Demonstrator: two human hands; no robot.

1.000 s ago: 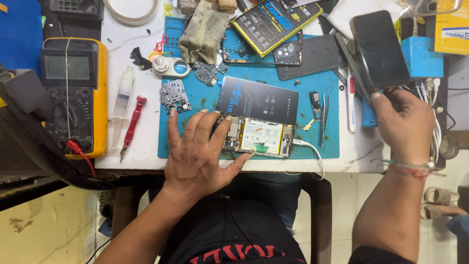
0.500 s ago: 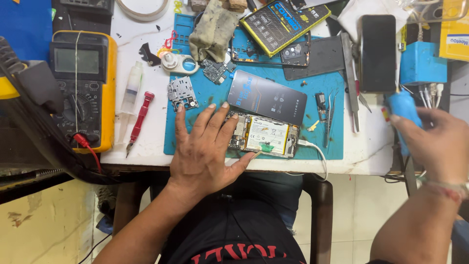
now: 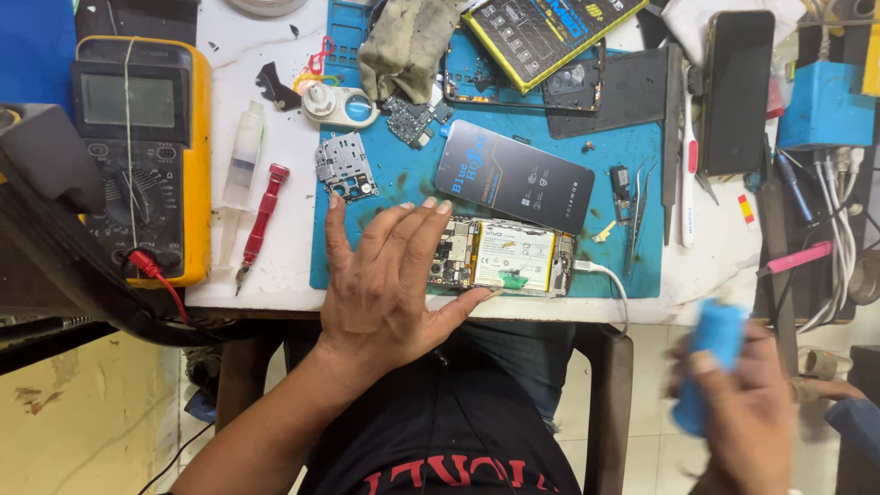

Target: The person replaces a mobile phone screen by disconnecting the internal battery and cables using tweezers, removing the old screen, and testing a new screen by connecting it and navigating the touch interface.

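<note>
My left hand (image 3: 390,280) lies flat with fingers spread on the blue work mat (image 3: 403,174), its fingertips resting on the left end of an opened phone (image 3: 509,257) whose battery and boards are exposed. A white cable (image 3: 610,280) is plugged into the phone's right end. My right hand (image 3: 742,403) is blurred, off the table's front edge at lower right, and grips a blue cylindrical object (image 3: 710,362). A dark phone screen panel (image 3: 513,176) lies just beyond the opened phone.
A yellow multimeter (image 3: 137,156) with red probe lead sits at left, beside a syringe (image 3: 240,165) and red-handled tool (image 3: 259,220). Tweezers (image 3: 637,211), a black phone (image 3: 738,92), a blue box (image 3: 820,105), a rag (image 3: 403,46) and circuit boards crowd the table.
My right hand put the black phone down on the table's right side, took a blue object and pulled it down off the table edge. My left hand stayed on the opened phone.
</note>
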